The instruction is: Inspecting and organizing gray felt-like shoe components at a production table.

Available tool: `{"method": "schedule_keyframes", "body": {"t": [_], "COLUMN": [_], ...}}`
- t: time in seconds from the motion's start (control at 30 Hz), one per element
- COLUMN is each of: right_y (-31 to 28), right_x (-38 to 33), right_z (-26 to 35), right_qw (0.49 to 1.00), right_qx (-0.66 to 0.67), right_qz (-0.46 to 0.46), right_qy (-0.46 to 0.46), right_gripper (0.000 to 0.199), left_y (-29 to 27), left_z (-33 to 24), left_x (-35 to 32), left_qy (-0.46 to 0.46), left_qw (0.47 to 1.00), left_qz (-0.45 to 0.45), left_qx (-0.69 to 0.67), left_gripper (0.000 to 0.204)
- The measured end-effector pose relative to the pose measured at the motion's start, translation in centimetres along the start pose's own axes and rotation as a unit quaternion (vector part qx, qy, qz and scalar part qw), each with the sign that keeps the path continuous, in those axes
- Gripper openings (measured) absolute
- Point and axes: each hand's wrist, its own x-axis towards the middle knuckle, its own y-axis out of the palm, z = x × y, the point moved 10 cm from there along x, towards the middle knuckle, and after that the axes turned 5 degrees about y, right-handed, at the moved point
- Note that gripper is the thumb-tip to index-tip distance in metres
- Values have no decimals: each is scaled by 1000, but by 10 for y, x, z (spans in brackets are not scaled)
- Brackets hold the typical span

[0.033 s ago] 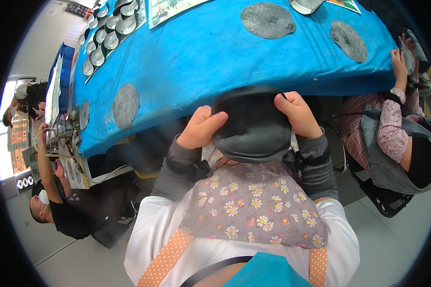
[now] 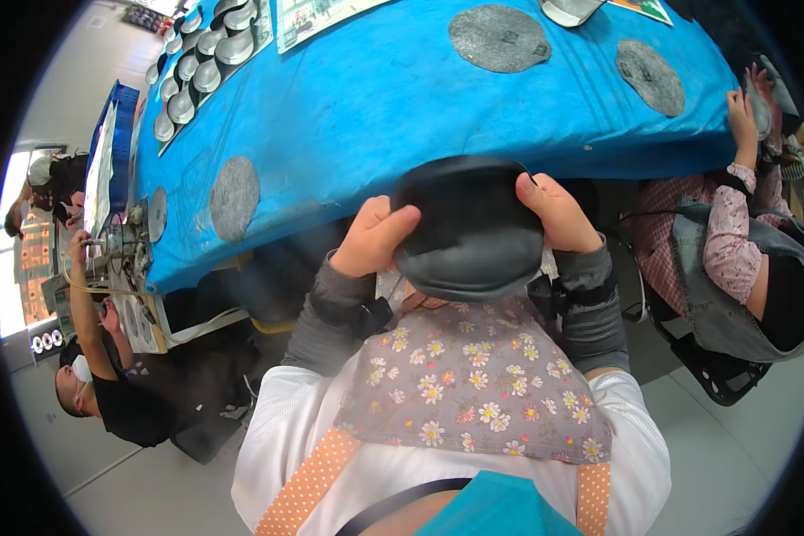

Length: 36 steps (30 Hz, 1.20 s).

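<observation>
A black, glossy, rounded piece with a raised rim (image 2: pixel 469 237), shaped like a shallow bowl, is held over my lap, just off the table's near edge. My left hand (image 2: pixel 377 237) grips its left side, thumb laid on the face and fingers behind. On the opposite side my right hand (image 2: pixel 558 214) holds it the same way, thumb near the upper right rim. The fingers of both hands are mostly hidden behind the piece. Exactly what kind of thing it is, I cannot tell.
Blue cloth covers the table (image 2: pixel 357 116). Grey round pads (image 2: pixel 500 37) lie on it. Several silver, cup-ended pieces (image 2: pixel 207 76) stand in rows at the far left. A seated person (image 2: pixel 728 241) works on my right; another person (image 2: pixel 107 384) is at the left.
The black piece has tilted slightly between my hands and its far rim sits a little higher. Both hands keep their hold. The person on the right has moved their hands a little.
</observation>
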Motion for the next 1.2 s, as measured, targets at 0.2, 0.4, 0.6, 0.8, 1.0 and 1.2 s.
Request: {"method": "schedule_keyframes", "body": {"t": [0.2,0.4,0.6,0.8,1.0,1.2], "right_y": [12,38,26,33,38,15], "right_x": [2,-10,-18,-17,-25,-15], "right_z": [19,47,44,61,68,47], "right_qw": [963,856,971,915,848,949], "right_qx": [-264,-478,-225,-342,-419,-242], "right_qz": [7,-31,35,-7,-58,-58], "right_qy": [-51,-194,-68,-214,-319,-192], "right_gripper": [39,32,28,26,21,32], "left_y": [-11,-14,-12,-10,0,-5], "left_z": [-19,-26,-22,-27,-19,-29], "left_x": [20,18,10,19,21,14], "left_qy": [46,23,28,40,31,85], "left_qw": [994,981,996,999,991,995], "left_qz": [-77,-115,-49,-7,-70,-53], "left_qx": [63,155,-76,13,107,-23], "left_gripper": [23,22,25,21,34,39]}}
